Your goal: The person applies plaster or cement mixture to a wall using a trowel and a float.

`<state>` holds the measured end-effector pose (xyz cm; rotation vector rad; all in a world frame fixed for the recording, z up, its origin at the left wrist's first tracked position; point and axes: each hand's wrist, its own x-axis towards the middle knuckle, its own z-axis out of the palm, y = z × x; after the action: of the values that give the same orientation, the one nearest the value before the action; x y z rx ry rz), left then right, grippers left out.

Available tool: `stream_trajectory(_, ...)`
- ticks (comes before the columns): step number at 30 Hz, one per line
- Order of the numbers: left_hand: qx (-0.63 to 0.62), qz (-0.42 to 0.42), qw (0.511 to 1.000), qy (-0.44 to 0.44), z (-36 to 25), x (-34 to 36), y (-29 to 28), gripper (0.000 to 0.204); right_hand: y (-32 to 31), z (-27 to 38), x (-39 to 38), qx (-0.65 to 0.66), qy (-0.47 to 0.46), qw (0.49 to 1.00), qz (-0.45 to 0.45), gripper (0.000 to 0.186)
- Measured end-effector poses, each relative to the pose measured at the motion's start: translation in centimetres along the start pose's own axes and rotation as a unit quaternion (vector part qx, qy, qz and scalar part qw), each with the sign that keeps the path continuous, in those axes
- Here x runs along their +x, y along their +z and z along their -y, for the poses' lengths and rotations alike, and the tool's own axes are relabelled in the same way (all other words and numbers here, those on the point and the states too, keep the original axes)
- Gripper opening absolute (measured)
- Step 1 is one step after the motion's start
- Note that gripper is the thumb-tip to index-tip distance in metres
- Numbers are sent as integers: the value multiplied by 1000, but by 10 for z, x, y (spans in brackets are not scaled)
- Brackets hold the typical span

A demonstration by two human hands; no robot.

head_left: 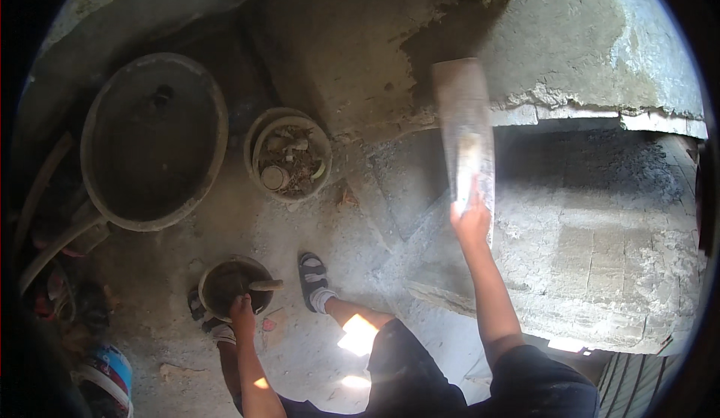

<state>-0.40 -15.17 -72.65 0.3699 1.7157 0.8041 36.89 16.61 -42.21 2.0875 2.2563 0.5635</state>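
My right hand [471,217] is closed on the handle of a long plastering float [463,103]. Its flat, pale blade is slightly blurred and reaches up past the broken edge of a plastered slab [555,73]. Low at the left, my left hand [241,314] is closed at the near rim of a small dark bucket [204,287], seemingly gripping it, though the fingers are partly hidden. A tool with a wooden handle [266,285] rests in this bucket, the handle sticking out over the right rim.
A large round tub [90,170] stands at the far left. Beside it, a bucket [324,134] holds rubble and scraps. A rough concrete ledge [570,245] fills the right side. A white-and-blue pail [112,373] sits lower left. My sandalled foot [313,272] is on the dusty floor.
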Motion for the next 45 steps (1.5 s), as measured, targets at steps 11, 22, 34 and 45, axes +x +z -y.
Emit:
stream_trajectory(11,30,-18,999,33,-4,-7,-9,32,-37,34,-28,76,-59,994,58,81)
stream_trajectory(22,37,-18,999,33,-8,-8,-8,35,9,49,10,-24,4,968,250,95)
stream_trajectory(34,38,-12,999,16,-9,-8,-8,35,-33,4,-5,-77,16,996,37,93)
stream_trajectory(45,27,-4,999,23,-17,-12,-17,34,-56,20,-37,49,-39,997,52,84)
